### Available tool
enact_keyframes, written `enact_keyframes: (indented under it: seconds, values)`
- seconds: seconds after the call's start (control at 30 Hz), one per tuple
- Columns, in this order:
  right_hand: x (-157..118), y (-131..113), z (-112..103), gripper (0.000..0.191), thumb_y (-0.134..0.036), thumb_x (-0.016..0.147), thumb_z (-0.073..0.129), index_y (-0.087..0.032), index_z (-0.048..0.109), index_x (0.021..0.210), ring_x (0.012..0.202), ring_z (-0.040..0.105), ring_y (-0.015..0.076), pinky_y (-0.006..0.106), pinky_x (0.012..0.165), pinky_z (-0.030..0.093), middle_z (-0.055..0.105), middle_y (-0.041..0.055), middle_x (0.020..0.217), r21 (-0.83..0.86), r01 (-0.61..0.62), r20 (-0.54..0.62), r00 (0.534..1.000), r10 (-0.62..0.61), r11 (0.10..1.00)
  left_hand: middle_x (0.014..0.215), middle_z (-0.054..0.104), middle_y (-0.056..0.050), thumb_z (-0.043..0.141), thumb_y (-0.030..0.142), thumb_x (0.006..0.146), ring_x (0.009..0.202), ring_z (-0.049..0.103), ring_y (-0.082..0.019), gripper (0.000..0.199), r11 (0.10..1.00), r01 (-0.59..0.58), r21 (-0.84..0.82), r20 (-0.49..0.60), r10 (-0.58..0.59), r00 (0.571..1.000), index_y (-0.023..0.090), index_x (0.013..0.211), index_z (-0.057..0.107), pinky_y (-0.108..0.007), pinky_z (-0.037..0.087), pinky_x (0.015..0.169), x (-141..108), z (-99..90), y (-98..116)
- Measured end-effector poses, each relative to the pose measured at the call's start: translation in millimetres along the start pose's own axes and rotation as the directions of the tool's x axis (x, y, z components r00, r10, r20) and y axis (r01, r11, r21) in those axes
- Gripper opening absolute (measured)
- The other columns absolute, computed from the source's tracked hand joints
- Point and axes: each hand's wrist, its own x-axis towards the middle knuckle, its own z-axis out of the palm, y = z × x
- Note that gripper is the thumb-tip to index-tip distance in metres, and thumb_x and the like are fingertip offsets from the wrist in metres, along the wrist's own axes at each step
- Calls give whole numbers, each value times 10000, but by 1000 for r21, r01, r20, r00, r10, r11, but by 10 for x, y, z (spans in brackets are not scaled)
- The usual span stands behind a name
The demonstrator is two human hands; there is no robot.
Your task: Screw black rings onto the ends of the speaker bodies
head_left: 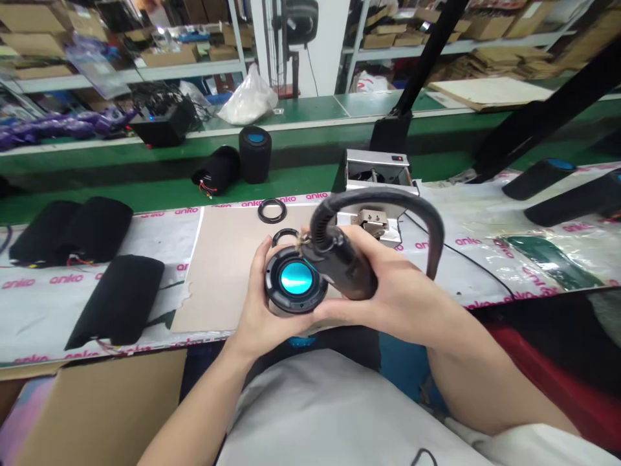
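My left hand is wrapped round a black cylindrical speaker, whose round end with a shiny blue disc faces up. In my right hand is a dark handheld tool that looks like an electric screwdriver, with a thick black cord looping over it. The tool is tilted beside the speaker's right rim; its tip is hidden. My right thumb reaches towards the speaker's lower edge. Just beyond the speaker lie a black ring and, farther off, another black ring, both on the cardboard sheet.
A metal screw feeder stands behind the right hand. Several black fabric-covered cylinders, including one at the left, lie with wires showing. One speaker stands at the back. More cylinders lie right. A cardboard box sits below the table edge.
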Motion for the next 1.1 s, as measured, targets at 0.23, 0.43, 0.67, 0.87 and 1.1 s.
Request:
enact_keyframes:
  seconds: [0.23, 0.43, 0.67, 0.87, 1.1]
  values:
    - [-12, 99, 46, 742, -277, 743, 952, -380, 641, 1408, 1063, 761, 222, 337, 903, 629, 772, -53, 1171, 54, -1, -42, 999, 3, 999, 1691, 485, -152, 1044, 486, 667, 1544, 546, -404, 1299, 998, 61, 32, -56, -59, 997, 383, 1710, 278, -551, 489, 1260, -28, -6, -48]
    - [-107, 142, 117, 751, -384, 753, 992, -355, 649, 1420, 1279, 723, 304, 414, 978, 670, 715, 14, 1419, 182, 77, -245, 969, -31, 980, 1710, 450, -182, 1042, 459, 673, 1602, 466, -420, 1330, 997, 75, 13, -60, -74, 995, 341, 1721, 231, -621, 394, 1316, -52, 8, -49]
    - [-150, 139, 196, 757, -304, 750, 976, -350, 649, 1432, 1251, 722, 288, 460, 1115, 615, 746, 11, 1315, 129, -19, -164, 986, 41, 991, 1588, 592, -142, 1010, 465, 741, 1441, 655, -348, 1257, 1000, -3, -3, 1, 3, 1000, 375, 1722, 230, -491, 550, 1202, 17, -9, 14]
    - [-104, 130, 157, 807, -331, 770, 951, -388, 604, 1497, 1361, 656, 294, 492, 1225, 525, 716, 3, 1365, 53, -53, -122, 991, 59, 997, 1586, 590, -147, 1004, 505, 738, 1436, 654, -348, 1244, 1000, 0, 9, -3, 0, 1000, 372, 1719, 250, -490, 557, 1189, 32, -5, 16]
    - [-51, 68, 78, 831, -337, 759, 949, -436, 589, 1501, 1239, 714, 263, 440, 1133, 588, 722, -24, 1337, -32, -92, -65, 994, 90, 995, 1573, 593, -127, 1007, 488, 737, 1410, 669, -333, 1219, 1000, -4, 30, -24, 5, 1000, 387, 1704, 272, -458, 564, 1171, 31, -4, 4]
